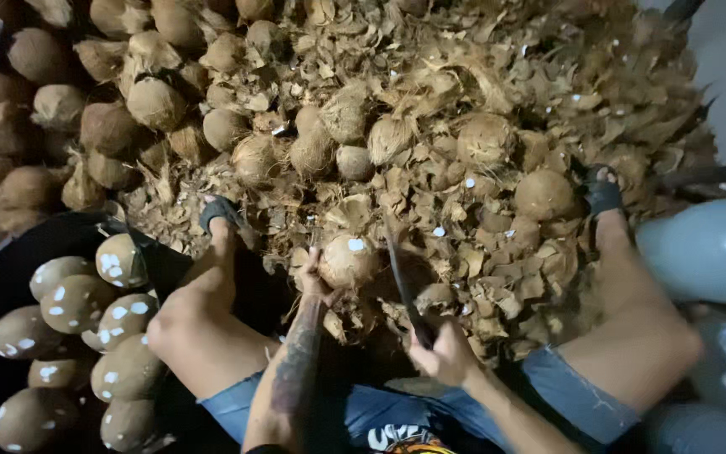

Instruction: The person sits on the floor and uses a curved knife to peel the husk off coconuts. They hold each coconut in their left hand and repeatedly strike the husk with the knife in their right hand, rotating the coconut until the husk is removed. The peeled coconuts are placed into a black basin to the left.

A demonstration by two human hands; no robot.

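Fingers of the left hand (313, 282) wrap a partly husked coconut (348, 261) at the frame's centre, while the right hand (443, 355) closes on the handle of a dark blade (402, 282).

Blade and coconut sit just beside each other, between the person's bare knees, above blue shorts (577, 391) at the bottom edge. Beyond them a heap of brown husk scraps (497, 109) fills the upper right, unpeeled coconuts (111, 126) crowd the upper left, and pale peeled coconuts (86, 336) lie in a black tub (10, 269) at lower left.

Blue denim shorts (581, 391) (dark sandals (602, 193))
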